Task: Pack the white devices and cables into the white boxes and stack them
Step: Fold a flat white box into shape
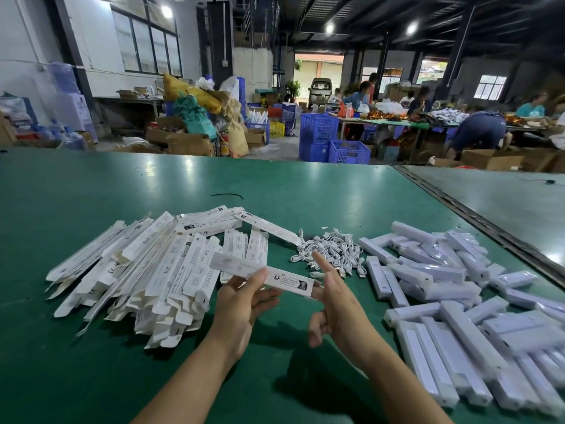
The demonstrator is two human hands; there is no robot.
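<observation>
Both hands are up front over the green worktop (305, 194). For grip, the left hand (241, 304) pinches a white box (290, 281), thumb on top, fingers underneath. The right hand (336, 304) is mostly loose: index finger sticking up, other fingers just touching the box's right end. That box is held off the worktop, long axis running left to right, left end angled slightly away, printed end pointing right. Left of it there's a pile of flat boxes (137, 270), just beyond it a tangle of cables (330, 249), and to its right a heap of white devices (443, 286).
</observation>
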